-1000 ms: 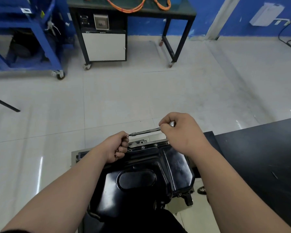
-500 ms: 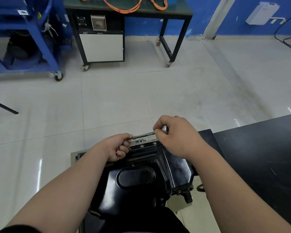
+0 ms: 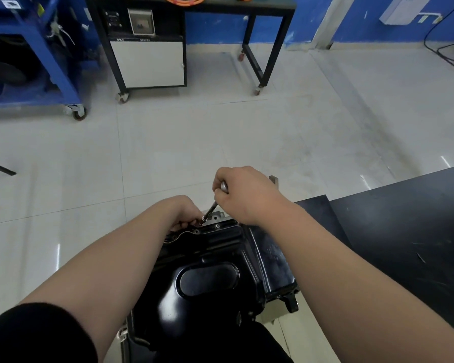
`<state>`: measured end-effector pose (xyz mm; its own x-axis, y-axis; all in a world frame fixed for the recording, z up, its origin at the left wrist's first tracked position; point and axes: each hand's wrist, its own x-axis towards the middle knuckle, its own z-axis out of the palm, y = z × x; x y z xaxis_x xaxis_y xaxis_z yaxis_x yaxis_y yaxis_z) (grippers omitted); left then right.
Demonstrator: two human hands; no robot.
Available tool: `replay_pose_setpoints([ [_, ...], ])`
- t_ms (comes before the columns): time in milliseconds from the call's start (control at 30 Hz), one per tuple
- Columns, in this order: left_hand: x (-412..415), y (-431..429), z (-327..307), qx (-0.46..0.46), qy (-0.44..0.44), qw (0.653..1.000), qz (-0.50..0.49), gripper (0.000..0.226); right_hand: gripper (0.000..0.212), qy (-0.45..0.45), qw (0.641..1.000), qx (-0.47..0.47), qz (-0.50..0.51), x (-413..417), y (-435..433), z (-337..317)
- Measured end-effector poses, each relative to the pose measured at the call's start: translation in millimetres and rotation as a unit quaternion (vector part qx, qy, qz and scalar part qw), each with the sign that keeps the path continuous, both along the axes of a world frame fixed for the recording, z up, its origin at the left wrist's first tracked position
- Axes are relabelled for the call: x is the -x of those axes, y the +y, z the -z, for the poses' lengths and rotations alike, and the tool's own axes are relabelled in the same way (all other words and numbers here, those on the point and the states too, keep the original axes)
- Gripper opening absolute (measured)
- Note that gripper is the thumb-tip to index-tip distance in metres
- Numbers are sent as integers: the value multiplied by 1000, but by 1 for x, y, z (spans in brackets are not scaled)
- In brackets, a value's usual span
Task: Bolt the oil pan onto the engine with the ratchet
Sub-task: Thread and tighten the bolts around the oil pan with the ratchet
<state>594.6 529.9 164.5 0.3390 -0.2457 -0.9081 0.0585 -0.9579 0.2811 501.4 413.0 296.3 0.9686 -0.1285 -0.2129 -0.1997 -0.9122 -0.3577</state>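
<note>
Oil pan (image 3: 210,279) sat on the engine (image 3: 216,218), directly below the person. Step in hand: tightening at the pan's far rim. Right hand (image 3: 247,195) was fisted round the ratchet (image 3: 211,208) handle. Left hand (image 3: 186,213) fingers curled at its head, the bolt beneath hidden. Next move likely calls for a short handle swing, with the head held square.

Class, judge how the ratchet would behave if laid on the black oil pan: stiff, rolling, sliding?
Probably stiff: the ratchet looks like a slim metal bar. Likely to roll or slide: its shaft seems round, and the oil pan is glossy and contoured.
</note>
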Motion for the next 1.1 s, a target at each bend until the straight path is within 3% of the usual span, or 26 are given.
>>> replay_pose_setpoints([
  [233, -8, -1, 22, 7, -52, 995, 83, 27, 11, 45, 999, -15, -22, -20, 5, 27],
  [800, 1, 8, 26, 25, -97, 994, 42, 29, 15, 47, 997, -15, -57, -9, 10, 38],
  [1100, 8, 12, 28, 71, -125, 988, 49, 35, 16, 55, 990, 47, -124, -3, 22, 37],
])
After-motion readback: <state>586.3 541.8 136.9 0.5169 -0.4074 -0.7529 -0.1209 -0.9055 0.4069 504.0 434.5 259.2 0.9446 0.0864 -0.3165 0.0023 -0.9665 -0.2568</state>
